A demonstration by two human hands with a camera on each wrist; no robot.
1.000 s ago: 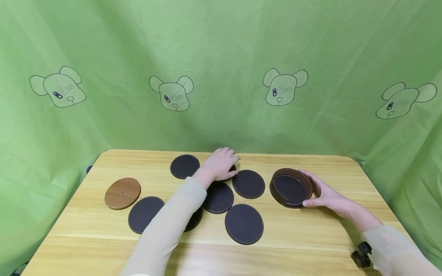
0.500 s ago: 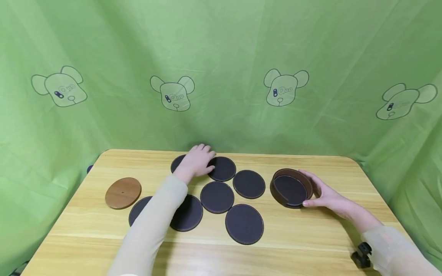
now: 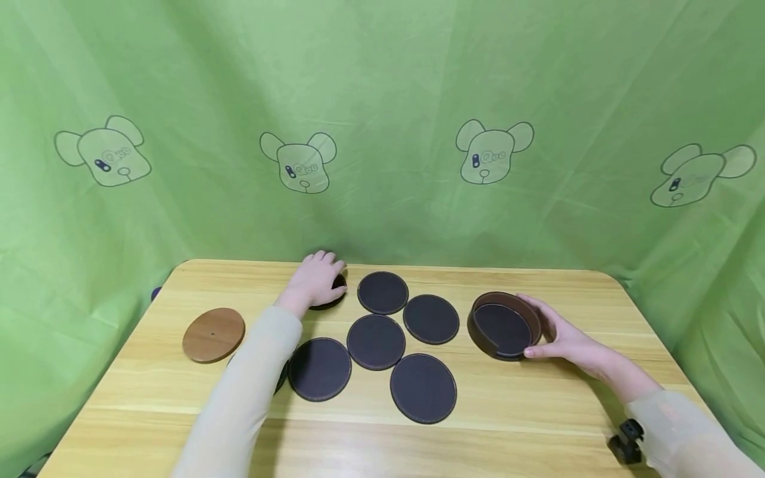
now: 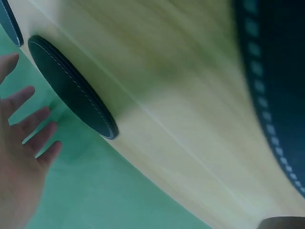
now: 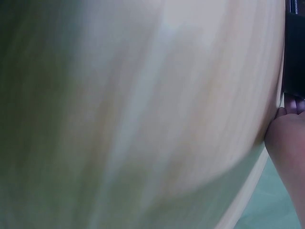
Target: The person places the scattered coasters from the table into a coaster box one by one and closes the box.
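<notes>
My left hand hovers over a black round coaster at the table's back edge, hiding much of it. In the left wrist view the fingers of that hand are spread, with a gap between them and the stitched coaster. On the right, my right hand grips the side of a brown round coaster holder, thumb at its front and fingers behind. A dark coaster lies inside the holder. The right wrist view catches only part of this hand beside the dark holder wall.
Several more black coasters lie flat mid-table, among them a front one and one near the holder. Another coaster is mostly under the left sleeve. A brown disc lies at left. A green curtain hangs behind the table.
My left hand has moved leftward along the back, from above one back coaster to above the far-left one, uncovering coasters behind it. The right hand and the holder have stayed put.
</notes>
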